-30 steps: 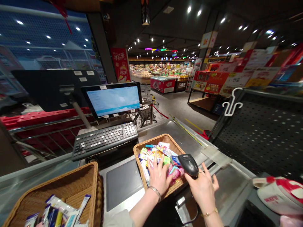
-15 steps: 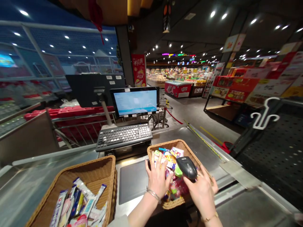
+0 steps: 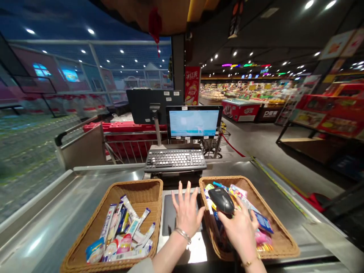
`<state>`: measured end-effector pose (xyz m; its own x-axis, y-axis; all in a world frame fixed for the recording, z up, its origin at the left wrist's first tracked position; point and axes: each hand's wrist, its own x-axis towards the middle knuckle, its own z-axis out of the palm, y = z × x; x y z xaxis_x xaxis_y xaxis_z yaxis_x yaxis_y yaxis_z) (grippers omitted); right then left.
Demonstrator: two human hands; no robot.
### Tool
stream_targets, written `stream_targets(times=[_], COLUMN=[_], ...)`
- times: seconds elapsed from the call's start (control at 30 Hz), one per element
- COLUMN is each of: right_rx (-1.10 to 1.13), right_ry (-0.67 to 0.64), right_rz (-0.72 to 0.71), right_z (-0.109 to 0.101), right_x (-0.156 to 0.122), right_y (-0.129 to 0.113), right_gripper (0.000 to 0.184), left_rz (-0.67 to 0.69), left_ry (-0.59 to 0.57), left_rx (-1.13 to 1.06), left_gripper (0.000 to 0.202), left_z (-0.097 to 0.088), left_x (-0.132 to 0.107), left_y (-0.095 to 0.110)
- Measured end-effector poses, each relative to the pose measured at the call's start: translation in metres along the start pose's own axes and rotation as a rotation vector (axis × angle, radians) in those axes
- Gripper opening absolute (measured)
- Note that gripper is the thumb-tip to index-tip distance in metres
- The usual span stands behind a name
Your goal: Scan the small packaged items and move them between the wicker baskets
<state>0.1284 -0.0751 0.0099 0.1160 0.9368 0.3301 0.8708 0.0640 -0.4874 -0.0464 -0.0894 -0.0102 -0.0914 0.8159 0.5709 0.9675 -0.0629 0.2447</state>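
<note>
A black handheld barcode scanner (image 3: 222,201) is in my right hand (image 3: 241,231), with thumb and fingers wrapped around it. The hand and scanner are over the right wicker basket (image 3: 284,231) and hide part of its contents. Inside that basket lie colourful small packages, among them a blue packet (image 3: 264,222) and a pink item (image 3: 262,238). My left hand (image 3: 187,214) is open, fingers spread and holding nothing, above the dark flat plate (image 3: 170,216) between the two baskets. At the left, another wicker basket (image 3: 148,187) contains several slim wrapped sticks (image 3: 129,206) and small cups (image 3: 124,242).
A keyboard (image 3: 176,159) and a lit monitor (image 3: 195,122) stand behind the baskets, with a second dark screen (image 3: 153,106) to their left. The metal counter (image 3: 42,231) extends to both sides. A shopping cart (image 3: 131,144) stands beyond it.
The view has turned left. My left hand has moved off the right basket's contents to the space between the baskets. My right hand still holds the scanner, and more of the right basket shows.
</note>
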Motion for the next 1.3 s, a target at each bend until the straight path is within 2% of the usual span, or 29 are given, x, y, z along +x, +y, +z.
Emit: stream_targets(times=[0.23,0.67,0.9,1.17,1.3], right_rx=[0.023,0.151,0.175,0.202,0.184], right_ry=[-0.082,-0.215,-0.303,-0.37,-0.395], right_rz=[-0.048,-0.212,-0.298,-0.277,-0.275], right_z=[0.014,0.045,0.061,0.075,0.075], right_x=[-0.002,-0.014,-0.022,-0.032,-0.034], right_y=[-0.038,-0.082,-0.095,-0.108,-0.115], right_gripper=[0.041,0.037,0.034,0.036,0.036], left_rz=[-0.095,-0.235,-0.337,-0.428,-0.476], left_ry=[0.007,-0.036,-0.038,-0.037,-0.077], left_rx=[0.06,0.165,0.229,0.33,0.358], left_gripper=[0.066,0.063,0.064,0.057,0.057], left_z=[-0.013,-0.034,-0.047,-0.07,-0.077], left_x=[-0.01,-0.045,-0.065,-0.078,-0.084], left_y=[-0.033,-0.082,-0.114,-0.153,-0.171])
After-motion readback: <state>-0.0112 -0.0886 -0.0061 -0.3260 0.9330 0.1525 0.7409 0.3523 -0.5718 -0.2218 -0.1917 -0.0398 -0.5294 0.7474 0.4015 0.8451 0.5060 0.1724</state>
